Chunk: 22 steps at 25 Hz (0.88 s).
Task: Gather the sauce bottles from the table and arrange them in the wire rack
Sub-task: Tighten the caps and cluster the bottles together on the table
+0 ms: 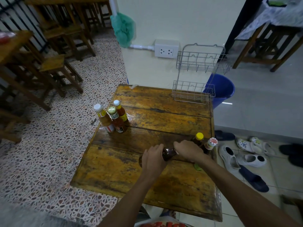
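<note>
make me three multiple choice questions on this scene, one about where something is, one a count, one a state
1. Where does the wire rack stand?
A. at the far right corner of the table
B. on the floor
C. at the near left corner

2. How many bottles stand in the group at the table's left edge?
A. one
B. three
C. five

3. What state is the dark bottle between the hands in?
A. standing alone, untouched
B. held by both hands
C. already in the rack

Answers: 1 A, the rack rises from the far right corner. 2 B, three caps show in the left group. 3 B, the left hand and right hand both grip it.
</note>
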Motion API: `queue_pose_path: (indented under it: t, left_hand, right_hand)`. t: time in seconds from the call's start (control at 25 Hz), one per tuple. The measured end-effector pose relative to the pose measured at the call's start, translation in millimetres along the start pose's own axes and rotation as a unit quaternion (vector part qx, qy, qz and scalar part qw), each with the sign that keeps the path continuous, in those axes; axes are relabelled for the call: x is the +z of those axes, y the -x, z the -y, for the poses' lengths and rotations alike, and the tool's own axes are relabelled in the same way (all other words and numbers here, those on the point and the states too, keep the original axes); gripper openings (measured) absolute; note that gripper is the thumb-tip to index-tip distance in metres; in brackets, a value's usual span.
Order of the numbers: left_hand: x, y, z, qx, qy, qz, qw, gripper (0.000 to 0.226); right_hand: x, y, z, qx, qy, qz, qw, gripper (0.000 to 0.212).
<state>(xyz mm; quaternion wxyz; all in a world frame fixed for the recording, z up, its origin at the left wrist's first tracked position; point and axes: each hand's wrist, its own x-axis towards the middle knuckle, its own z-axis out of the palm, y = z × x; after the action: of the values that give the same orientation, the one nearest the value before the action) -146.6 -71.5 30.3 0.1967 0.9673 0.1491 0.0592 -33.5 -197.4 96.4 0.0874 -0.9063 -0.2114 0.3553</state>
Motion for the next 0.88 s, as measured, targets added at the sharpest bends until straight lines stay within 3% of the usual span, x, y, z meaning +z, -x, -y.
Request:
queue_pose_path:
  t: [0.08, 0.12, 0.2, 0.28, 0.36, 0.44, 0.6, 0.76, 0.88]
  left_hand:
    - [-2, -3, 8, -0.017, 0.053, 0.038, 0.998, 0.042]
    - [-4, -5, 12, -0.027, 0.111, 0.066, 0.991, 0.044]
    - [-12, -8, 17, -0.051, 0.215, 0.103, 0.97, 0.045]
    - [-17, -11, 23, -0.042, 0.229, 0.098, 0.968, 0.046]
    - [-19, -13, 25, -0.028, 0.2, 0.097, 0.974, 0.047]
    - [-18, -14, 26, -0.019, 0.176, 0.1, 0.979, 0.045]
    - [-9, -6, 28, -0.006, 0.1, 0.052, 0.994, 0.045]
    - [0, 3, 33, -0.007, -0.016, 0.019, 1.0, 0.042]
    - [-1, 10, 50, -0.04, -0.011, 0.027, 0.999, 0.038]
  right_hand:
    - [9, 2, 3, -0.048, 0.041, -0.117, 0.991, 0.051]
    - [14, 4, 2, -0.118, 0.083, -0.21, 0.967, 0.054]
    - [15, 10, 0, -0.248, 0.215, -0.316, 0.89, 0.046]
    - [5, 13, -4, -0.305, 0.275, -0.346, 0.844, 0.041]
    - [-2, 10, -5, -0.321, 0.31, -0.356, 0.821, 0.038]
    - [-2, 8, -1, -0.312, 0.305, -0.345, 0.831, 0.039]
    - [12, -2, 8, -0.223, 0.2, -0.293, 0.908, 0.037]
    - [27, -27, 8, -0.15, 0.174, -0.054, 0.972, 0.02]
    - [40, -34, 27, -0.103, 0.107, -0.043, 0.988, 0.026]
